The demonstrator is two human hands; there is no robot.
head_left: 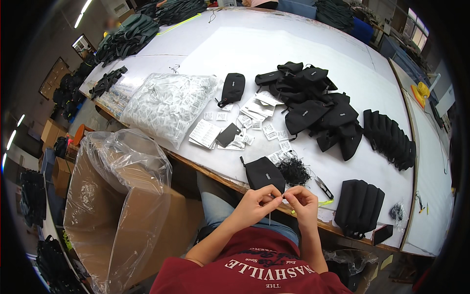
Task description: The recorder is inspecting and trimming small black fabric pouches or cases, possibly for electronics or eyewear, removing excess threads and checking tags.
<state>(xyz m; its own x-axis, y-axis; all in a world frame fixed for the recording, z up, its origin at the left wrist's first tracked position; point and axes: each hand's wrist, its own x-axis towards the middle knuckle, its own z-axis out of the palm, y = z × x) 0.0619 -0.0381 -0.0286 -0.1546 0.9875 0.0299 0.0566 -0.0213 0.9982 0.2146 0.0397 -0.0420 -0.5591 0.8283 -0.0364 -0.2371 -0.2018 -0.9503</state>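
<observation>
Pinch meets pinch: left hand (pixel 263 201), right hand (pixel 303 203) closed on an indistinct tiny piece (pixel 283 196), black pouch (pixel 263 173) at their eleven o'clock, tangled strings (pixel 294 171) at one, probably for easy reach.

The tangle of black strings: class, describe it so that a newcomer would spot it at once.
On the white table, find the black pouch just beyond the person's left hand. Right beside that pouch, to its right, lies the tangle of black strings: a loose, wiry heap, unlike the smooth pouch.
</observation>
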